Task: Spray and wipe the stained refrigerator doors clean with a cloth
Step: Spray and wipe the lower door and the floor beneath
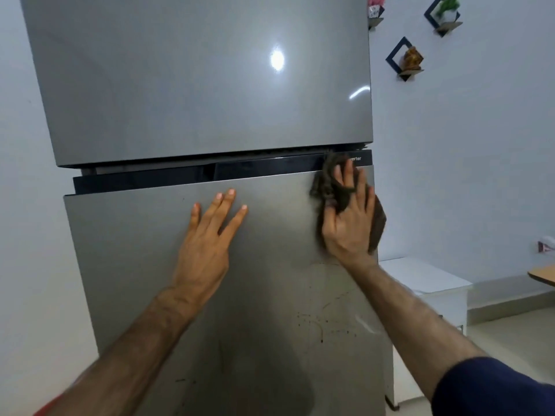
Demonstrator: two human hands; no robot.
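Note:
A tall grey refrigerator fills the view, with an upper door point(195, 85) and a lower door point(144, 265) split by a black strip point(180, 175). My right hand point(350, 217) presses a dark brown cloth point(329, 178) flat against the lower door's top right corner, by the black strip. My left hand point(207, 244) rests flat on the lower door, fingers spread, holding nothing. Dark specks and smears point(321, 322) mark the lower door below my right hand. No spray bottle is in view.
A white low cabinet point(432, 283) stands right of the fridge against the wall. Small diamond wall shelves with ornaments point(405, 60) hang at upper right. A wooden table edge point(543, 274) shows at far right. A white wall lies to the left.

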